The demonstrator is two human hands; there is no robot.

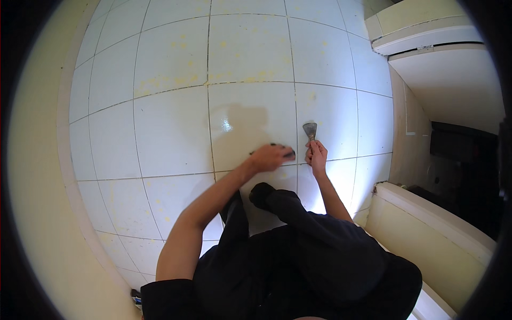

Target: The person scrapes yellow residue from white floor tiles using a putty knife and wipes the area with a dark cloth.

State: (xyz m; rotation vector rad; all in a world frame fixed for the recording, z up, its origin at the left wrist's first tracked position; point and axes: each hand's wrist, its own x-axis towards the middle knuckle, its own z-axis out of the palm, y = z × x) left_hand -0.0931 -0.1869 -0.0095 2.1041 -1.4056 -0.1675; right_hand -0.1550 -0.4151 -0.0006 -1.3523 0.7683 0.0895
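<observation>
My right hand [317, 157] grips the handle of a putty knife [310, 129], its flared metal blade pointing away from me over the tiled floor [172, 132]. Whether the blade touches the tile, I cannot tell. Left of it, my left hand [270, 157] is blurred and curled over a small dark object [289, 154]. Only bits of that object show past the fingers, so its kind is unclear. Yellowish specks [256, 77] dot several tiles, thickest along a grout line ahead of my hands.
A cream wall [36, 160] with a pale skirting runs along the left. To the right, a white door [452, 80] stands by a doorway with a wooden-looking floor strip [410, 120]. A low wall end [432, 224] juts in at lower right. My dark-clothed knees and foot [262, 195] are close below my hands.
</observation>
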